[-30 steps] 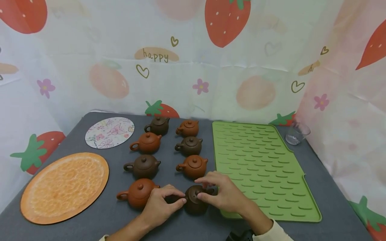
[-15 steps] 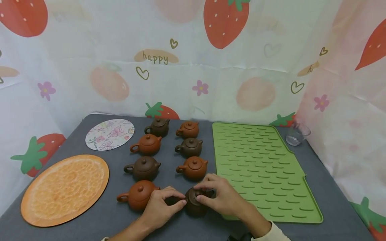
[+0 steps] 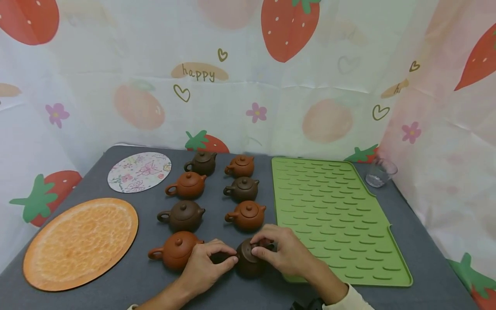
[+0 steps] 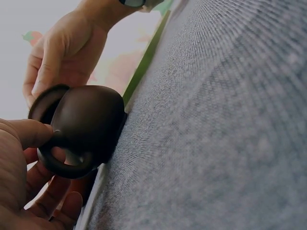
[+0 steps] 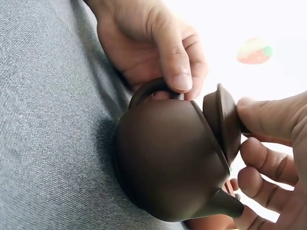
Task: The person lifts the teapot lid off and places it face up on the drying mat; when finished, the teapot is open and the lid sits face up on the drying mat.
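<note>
A dark brown teapot (image 3: 248, 267) stands on the grey cloth between both hands. My left hand (image 3: 207, 262) pinches its looped handle (image 4: 69, 171) between thumb and index finger. From the other side, my right hand (image 3: 284, 252) holds the teapot's lid (image 5: 225, 120) by the top, the knob mostly hidden by the fingers. In the right wrist view the lid is tilted, one side raised off the rim with a gap showing. The spout (image 5: 225, 205) points toward the right hand's lower fingers. Just left of the left hand sits an orange-brown teapot (image 3: 178, 252), its spout partly behind that hand.
More teapots, dark brown (image 3: 182, 216) and orange-brown (image 3: 248, 215), stand in two columns beyond the hands. At right lies a green ridged mat (image 3: 333, 224), with a clear glass (image 3: 381, 172) behind it. An orange oval mat (image 3: 81, 243) and a floral one (image 3: 139, 172) lie left.
My right thumb and fingers have drawn together over the lid from a wider spread, and the lid now tilts. The left hand stays on the handle.
</note>
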Available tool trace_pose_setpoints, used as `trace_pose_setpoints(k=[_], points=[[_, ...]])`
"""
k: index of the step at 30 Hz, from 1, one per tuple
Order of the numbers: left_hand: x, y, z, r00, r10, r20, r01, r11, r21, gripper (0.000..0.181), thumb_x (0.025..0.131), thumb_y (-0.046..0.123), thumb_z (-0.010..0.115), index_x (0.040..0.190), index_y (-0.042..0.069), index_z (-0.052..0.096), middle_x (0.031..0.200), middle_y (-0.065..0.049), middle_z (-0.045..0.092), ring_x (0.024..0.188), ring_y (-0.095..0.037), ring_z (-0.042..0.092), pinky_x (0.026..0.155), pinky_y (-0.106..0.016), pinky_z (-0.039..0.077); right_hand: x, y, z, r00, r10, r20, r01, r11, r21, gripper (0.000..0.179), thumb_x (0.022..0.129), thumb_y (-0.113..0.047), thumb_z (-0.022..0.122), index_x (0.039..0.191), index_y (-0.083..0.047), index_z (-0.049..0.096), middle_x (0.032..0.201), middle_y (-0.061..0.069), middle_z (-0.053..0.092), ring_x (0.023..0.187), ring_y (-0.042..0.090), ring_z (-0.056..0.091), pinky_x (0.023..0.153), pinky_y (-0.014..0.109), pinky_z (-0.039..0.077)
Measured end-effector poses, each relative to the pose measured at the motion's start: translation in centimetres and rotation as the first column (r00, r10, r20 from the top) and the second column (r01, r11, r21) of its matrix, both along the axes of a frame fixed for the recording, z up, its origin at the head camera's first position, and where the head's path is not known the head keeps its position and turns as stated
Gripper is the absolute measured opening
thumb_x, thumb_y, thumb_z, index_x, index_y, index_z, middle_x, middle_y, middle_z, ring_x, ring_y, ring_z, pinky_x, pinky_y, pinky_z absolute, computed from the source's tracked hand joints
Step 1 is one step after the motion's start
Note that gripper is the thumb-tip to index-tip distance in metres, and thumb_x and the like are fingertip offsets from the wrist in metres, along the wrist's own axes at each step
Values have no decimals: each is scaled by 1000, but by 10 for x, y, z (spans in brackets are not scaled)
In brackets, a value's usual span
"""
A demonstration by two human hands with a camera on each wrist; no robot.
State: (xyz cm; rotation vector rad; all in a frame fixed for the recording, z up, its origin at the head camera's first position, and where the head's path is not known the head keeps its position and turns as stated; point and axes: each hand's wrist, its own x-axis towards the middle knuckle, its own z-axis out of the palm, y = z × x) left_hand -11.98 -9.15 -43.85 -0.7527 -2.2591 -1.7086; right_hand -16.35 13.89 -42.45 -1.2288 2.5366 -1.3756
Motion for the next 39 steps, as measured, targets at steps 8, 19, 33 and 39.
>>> trace_pose_setpoints(k=[8,19,33,39], points=[[0,-1,-2,1000,-15,-9,15,1000,8,13,78,-8,75,88,1,72,80,-7,67,76,-14,62,67,-39,52,2,0,2,996,-61,67,64,997,-43,8,91,-11,69,99,-13,68,88,-3,66,78,10,62,68,32,52],[-1,-1,0,1000,-15,2,15,1000,3,12,79,-6,75,88,2,72,81,-7,68,76,-15,62,69,-38,52,1,2,3,982,-19,188,73,954,-289,14,88,7,65,96,-4,66,89,2,65,80,20,64,70,40,54],[0,-1,-1,999,-13,50,13,1000,-2,13,80,-6,74,89,3,73,83,-8,68,79,-15,62,74,-36,52,2,10,15,902,223,369,53,791,-609,16,87,11,58,92,-5,58,93,7,64,84,17,63,72,31,52],[0,-1,-1,999,-16,38,16,1000,3,13,80,-7,74,89,2,73,82,-8,68,79,-16,63,73,-37,52,2,10,21,841,405,359,4,659,-753,36,92,12,50,123,-7,48,100,9,63,88,18,61,78,32,50]])
